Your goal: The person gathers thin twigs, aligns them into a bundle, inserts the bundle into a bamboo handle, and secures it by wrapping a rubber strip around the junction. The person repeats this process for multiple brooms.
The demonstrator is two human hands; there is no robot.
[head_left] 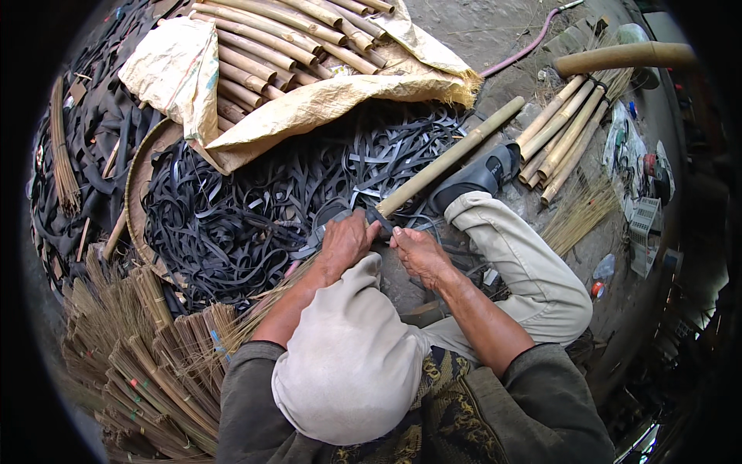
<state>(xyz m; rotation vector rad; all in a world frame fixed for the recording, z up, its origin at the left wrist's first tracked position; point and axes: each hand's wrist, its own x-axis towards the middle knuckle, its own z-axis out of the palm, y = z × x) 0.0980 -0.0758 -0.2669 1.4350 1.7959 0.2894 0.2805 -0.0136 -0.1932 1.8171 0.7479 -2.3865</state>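
A bamboo pole (456,155) slants up to the right from between my hands. A black rubber strip (381,220) passes around its lower end. My left hand (346,243) is closed around that lower end, where thin dry sticks (267,303) run down to the left beneath my forearm. Just to the right, my right hand (421,254) is pinched on the strip, which stretches between the two hands. The left fingers partly hide the join of pole and sticks. My bent knee (348,356) rises close below the left hand.
Tangled black rubber strips (224,224) fill a round woven tray (133,193). Cut bamboo poles (263,46) lie on a pale sack (325,104) at the far side. Stick bundles (154,363) stand at lower left. Bamboo-handled brooms (564,127) lie right, beyond my shoe (479,178).
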